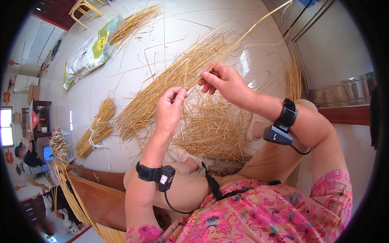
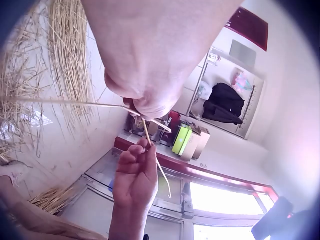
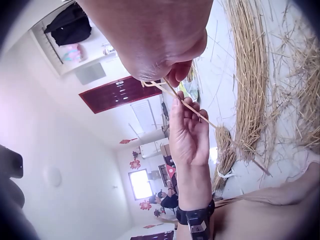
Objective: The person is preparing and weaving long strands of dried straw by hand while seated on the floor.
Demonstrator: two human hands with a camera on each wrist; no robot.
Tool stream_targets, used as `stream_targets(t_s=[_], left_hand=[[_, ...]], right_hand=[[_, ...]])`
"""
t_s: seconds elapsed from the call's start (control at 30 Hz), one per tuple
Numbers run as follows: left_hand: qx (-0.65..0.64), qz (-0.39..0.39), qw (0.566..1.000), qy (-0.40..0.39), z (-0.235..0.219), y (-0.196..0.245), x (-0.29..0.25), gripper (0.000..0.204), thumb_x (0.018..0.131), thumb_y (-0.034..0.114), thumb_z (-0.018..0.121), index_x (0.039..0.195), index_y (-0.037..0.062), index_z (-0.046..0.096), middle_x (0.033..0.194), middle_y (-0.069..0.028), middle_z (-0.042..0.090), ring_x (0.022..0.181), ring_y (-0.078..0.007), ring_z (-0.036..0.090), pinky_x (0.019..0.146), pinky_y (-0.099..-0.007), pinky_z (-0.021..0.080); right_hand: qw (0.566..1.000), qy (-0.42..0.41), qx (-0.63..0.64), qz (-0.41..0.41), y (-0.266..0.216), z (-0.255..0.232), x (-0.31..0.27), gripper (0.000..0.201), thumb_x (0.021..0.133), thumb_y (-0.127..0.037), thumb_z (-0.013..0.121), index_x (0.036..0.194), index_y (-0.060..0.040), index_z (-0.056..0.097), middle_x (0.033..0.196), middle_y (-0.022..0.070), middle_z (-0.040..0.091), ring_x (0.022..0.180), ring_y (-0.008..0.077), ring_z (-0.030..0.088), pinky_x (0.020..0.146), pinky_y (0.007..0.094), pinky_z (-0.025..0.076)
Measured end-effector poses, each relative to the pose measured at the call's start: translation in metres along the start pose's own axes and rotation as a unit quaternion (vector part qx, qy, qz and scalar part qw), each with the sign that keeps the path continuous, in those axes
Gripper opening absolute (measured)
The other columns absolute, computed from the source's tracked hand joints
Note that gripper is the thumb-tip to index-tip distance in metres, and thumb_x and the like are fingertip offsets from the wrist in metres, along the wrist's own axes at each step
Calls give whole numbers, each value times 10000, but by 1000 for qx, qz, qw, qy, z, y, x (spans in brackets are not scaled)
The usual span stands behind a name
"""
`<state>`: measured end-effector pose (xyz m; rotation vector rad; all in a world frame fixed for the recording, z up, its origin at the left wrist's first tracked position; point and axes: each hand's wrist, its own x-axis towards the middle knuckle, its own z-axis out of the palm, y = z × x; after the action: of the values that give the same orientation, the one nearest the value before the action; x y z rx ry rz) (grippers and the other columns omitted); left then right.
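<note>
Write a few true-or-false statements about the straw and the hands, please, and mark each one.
The left hand and right hand both pinch straw. True.
The bundle with the white tie lies on the person's lap. False: it lies on the floor.
The white and green bag lies on the floor. True.
The person wears thick gloves. False: both hands are bare.

This looks like a home: tiled floor, stool, red wall decorations.
</note>
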<state>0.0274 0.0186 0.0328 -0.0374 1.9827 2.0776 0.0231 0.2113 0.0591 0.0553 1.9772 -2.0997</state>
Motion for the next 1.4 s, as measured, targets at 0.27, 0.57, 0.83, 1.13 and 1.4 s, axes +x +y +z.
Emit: stream_targets(t_s=[0.27, 0.57, 0.83, 1.13, 1.4], left_hand=[[-52, -66, 994, 72, -18, -11, 15, 114, 902, 143, 567, 928, 34, 587, 832, -1, 571, 635, -30, 404, 576, -175, 356], [-48, -31, 998, -27, -2, 5, 6, 152, 873, 123, 621, 947, 2, 568, 802, -29, 596, 669, -65, 538, 569, -190, 419], [-10, -77, 996, 49, -3, -3, 10, 144, 907, 144, 572, 922, 4, 600, 827, -36, 600, 661, -62, 518, 603, -196, 432], [44, -122, 986, 103, -40, -28, 18, 151, 919, 153, 535, 912, 9, 581, 809, -72, 605, 659, -102, 556, 568, -228, 458], [637, -47, 713, -288, -79, -26, 12, 388, 826, 121, 562, 1183, -25, 515, 1072, -241, 581, 999, -421, 550, 894, -402, 450]], right_hand=[[995, 25, -35, -91, -8, 1, -4, 111, 953, -124, 482, 949, -17, 514, 824, 59, 613, 707, 94, 594, 616, 221, 485], [997, 4, -57, -60, -4, 8, -9, 81, 938, -79, 490, 939, -1, 511, 822, 60, 619, 735, 99, 613, 610, 229, 489], [996, 28, -57, -68, 11, 9, -5, 81, 902, -63, 528, 874, 13, 524, 742, 73, 621, 680, 106, 626, 584, 238, 499], [991, 78, 4, -105, -14, -12, 3, 106, 945, -106, 477, 929, -3, 489, 857, 96, 624, 730, 120, 614, 629, 232, 498], [990, 96, -90, -52, -22, -26, 4, 125, 944, -131, 480, 906, -11, 485, 797, 69, 605, 653, 96, 575, 572, 229, 482]])
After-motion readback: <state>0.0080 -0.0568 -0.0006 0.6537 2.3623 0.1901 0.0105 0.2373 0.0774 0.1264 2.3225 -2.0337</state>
